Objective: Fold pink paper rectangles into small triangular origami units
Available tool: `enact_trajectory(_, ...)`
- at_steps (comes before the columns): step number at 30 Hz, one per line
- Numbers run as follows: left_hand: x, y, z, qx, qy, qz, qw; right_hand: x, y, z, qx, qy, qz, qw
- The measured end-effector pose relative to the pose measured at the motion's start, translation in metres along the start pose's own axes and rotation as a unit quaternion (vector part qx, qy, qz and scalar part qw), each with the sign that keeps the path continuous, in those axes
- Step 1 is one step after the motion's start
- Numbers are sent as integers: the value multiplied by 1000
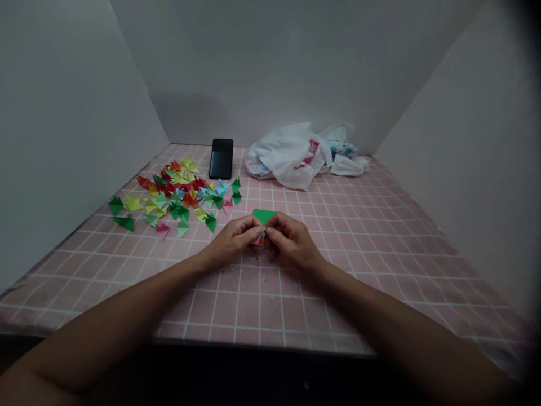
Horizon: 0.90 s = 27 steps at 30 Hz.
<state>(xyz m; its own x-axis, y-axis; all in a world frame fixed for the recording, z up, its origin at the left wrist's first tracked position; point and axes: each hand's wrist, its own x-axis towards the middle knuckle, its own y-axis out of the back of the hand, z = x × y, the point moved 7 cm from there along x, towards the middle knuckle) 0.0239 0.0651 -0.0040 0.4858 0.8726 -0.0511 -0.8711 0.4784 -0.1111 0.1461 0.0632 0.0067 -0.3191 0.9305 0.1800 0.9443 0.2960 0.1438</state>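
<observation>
Over the middle of the table, my left hand and my right hand meet with their fingertips pinched close together. Between them is a small piece of pink folded paper, mostly covered by the fingers. Just beyond the fingertips lies green paper, its lower part hidden by my hands. A sliver of orange shows under the pink paper. To the left is a spread of folded paper cranes in red, orange, yellow, green, blue and pink.
A black phone lies at the back of the table. Right of it sits a white plastic bag with red print, beside another crumpled bag. A pink checked cloth covers the table, and pale walls enclose three sides.
</observation>
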Motion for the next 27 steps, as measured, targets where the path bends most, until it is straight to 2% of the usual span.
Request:
enact_trajectory(6, -1, -4, 4, -8, 8, -19, 1000, -1, -9, 1, 91, -31, -66, 993)
enact_trajectory(11, -1, -4, 3, -5, 7, -28, 1000, -1, -8, 4, 87, -42, -38, 995)
enact_trajectory(17, -2, -6, -5, -13, 42, -37, 998, -2, -4, 1, 52, -73, -1, 996)
enact_trajectory(21, 0, -6, -3, -7, 24, -45, 999, -2, -5, 1, 95, -99, -9, 990)
enact_trajectory(23, 1, -3, 0, 5, 8, -31, 999, -2, -4, 2, 119, -113, -6, 986)
enact_trajectory(27, 3, 7, 3, 17, -15, 35, 999, -3, -6, 7, 138, -136, -3, 981)
